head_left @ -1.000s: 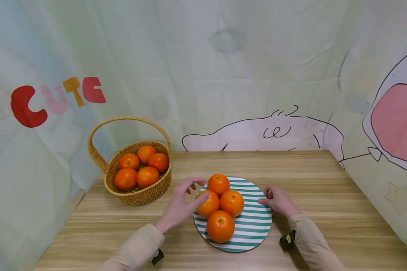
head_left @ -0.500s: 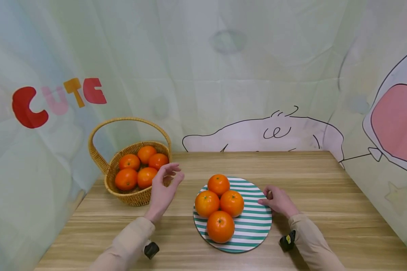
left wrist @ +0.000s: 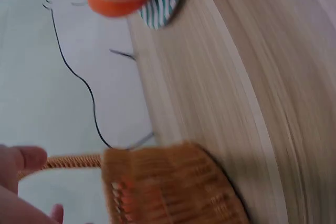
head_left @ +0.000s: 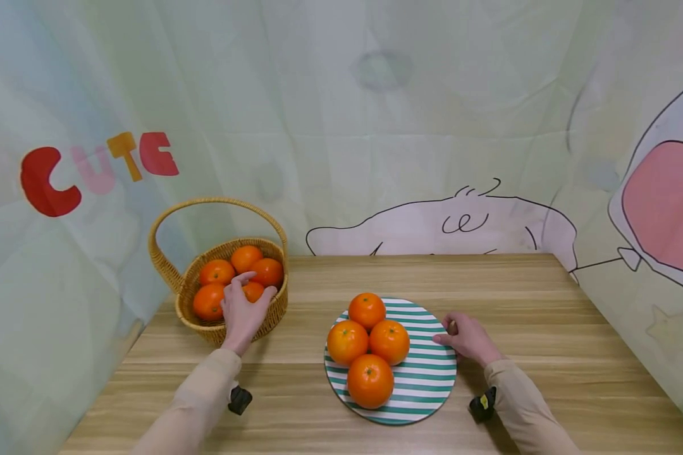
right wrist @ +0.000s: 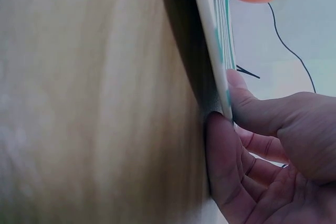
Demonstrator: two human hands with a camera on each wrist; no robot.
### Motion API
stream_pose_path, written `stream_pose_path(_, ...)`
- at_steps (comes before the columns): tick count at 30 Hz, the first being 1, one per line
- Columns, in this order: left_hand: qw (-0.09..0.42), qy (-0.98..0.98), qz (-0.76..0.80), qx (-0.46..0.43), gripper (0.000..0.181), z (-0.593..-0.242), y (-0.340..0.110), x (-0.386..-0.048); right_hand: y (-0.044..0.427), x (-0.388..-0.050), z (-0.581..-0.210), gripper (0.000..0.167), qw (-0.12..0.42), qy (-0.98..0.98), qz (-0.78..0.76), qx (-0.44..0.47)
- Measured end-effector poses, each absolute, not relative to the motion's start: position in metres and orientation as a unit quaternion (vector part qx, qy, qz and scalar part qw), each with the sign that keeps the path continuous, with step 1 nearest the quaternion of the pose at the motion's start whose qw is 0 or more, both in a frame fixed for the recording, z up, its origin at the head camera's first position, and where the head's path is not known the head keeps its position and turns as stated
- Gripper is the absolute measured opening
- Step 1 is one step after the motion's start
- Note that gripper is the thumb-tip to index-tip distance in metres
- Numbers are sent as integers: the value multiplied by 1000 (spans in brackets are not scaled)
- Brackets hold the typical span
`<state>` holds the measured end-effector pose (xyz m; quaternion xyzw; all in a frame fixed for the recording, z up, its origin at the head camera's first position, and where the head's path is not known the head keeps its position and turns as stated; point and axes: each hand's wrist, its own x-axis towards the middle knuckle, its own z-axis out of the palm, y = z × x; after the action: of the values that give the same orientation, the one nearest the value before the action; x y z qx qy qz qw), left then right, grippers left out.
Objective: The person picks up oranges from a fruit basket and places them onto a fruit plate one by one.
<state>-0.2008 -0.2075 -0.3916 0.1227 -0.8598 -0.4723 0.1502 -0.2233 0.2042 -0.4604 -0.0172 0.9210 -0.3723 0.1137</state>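
Observation:
My left hand point(head_left: 242, 315) is over the wicker basket point(head_left: 230, 332), thumb and fingers spread about the front-right orange point(head_left: 253, 291). Whether they touch it cannot be made out; the left wrist view is blurred and shows the hand point(left wrist: 21, 187) beside the basket handle point(left wrist: 73, 161). Several other oranges lie in the basket. On the right, my right hand point(head_left: 465, 337) pinches the rim of a round plate point(head_left: 427, 373) with green and white stripes. The right wrist view has the thumb point(right wrist: 262, 111) on top and fingers beneath the rim. Several oranges point(head_left: 370, 381) sit on the plate's left half.
The wooden table point(head_left: 489, 284) reaches back to a printed cloth backdrop point(head_left: 330, 126). A tall arched handle point(head_left: 222, 200) spans the basket. Bare wood separates basket and plate. Each wrist carries a small black camera point(head_left: 240, 400).
Moving away from the plate's oranges, my left hand has gone left and over to the basket's front-right orange. My right hand and the plate have stayed in place.

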Motion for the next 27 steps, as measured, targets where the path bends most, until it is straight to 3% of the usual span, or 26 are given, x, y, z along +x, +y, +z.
stream_pose_path(11,28,-950,-300,85,61,-399,-248,-222,204,-221,-458,22,111,922,-370,-17)
stream_pose_path(19,14,-963,-266,25,66,-400,-261,-238,203,-220,-456,23,109,922,-370,-21)
stream_pose_path(27,0,-965,-256,51,67,-405,-263,-247,202,-219,-456,22,108,923,-370,-21)
